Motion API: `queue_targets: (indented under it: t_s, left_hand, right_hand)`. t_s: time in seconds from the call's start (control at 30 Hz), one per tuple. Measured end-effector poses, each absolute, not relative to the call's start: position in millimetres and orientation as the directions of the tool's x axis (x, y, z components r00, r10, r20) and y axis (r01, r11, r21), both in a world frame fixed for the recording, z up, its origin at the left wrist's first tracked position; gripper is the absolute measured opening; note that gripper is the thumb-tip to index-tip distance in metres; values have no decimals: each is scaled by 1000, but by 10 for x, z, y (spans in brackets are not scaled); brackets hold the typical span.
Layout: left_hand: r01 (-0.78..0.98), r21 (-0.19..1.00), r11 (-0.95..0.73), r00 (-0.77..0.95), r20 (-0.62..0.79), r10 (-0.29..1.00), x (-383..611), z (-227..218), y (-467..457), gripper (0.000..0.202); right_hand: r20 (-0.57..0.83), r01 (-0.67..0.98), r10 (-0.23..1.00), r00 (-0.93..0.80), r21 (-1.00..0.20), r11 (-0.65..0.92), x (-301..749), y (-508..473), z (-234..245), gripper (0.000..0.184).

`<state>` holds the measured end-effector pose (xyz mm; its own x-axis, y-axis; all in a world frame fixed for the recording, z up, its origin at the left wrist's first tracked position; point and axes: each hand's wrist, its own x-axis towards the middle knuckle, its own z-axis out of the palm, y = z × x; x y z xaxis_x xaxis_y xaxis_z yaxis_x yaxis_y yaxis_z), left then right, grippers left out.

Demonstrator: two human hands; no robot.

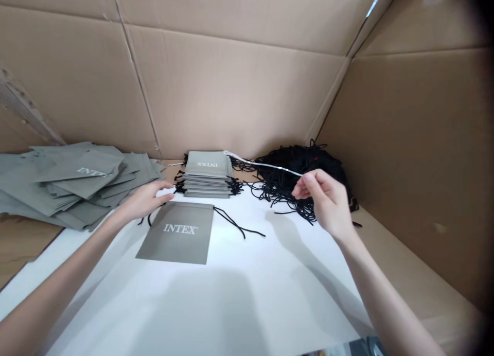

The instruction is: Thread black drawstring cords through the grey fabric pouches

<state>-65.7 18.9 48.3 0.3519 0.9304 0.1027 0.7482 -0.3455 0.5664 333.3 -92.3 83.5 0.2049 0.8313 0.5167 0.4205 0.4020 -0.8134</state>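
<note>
A grey drawstring pouch printed INTEX lies flat on the white board, black cords coming out at both top corners. My left hand is over its upper left corner, thumb and fingers apart and holding nothing; whether it touches the pouch I cannot tell. Raised at the right, my right hand pinches one end of a thin, pale wire-like threader. The threader stretches leftward, its tip in front of the stack of finished-looking pouches with black cords at their sides.
A loose heap of grey pouches spreads at the left. Behind my right hand sits a tangled pile of black cords. Cardboard walls rise at the back and right. A white board covers the work surface.
</note>
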Motion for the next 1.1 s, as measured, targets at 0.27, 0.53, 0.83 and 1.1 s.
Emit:
queue_targets:
  t_s: [0.27,0.53,0.83,1.1]
  left_hand:
    - [526,319,-788,796,140,588,544,227,-312,25]
    - [458,269,-848,847,158,508,865,-139,-308,18]
    - [385,329,-863,870,185,458,1037,-127,-238,18]
    - [480,364,-798,754,293,587,1282,-100,-288,23]
  right_hand:
    - [157,-88,974,161,-981,173,3330,-614,286,41]
    - [23,-201,986,163,-978,56,3409,-542,41,38]
    - [-1,-205,992,127,-978,25,3414,-587,95,41]
    - [1,-197,995,104,-980,21,3423,-610,119,44]
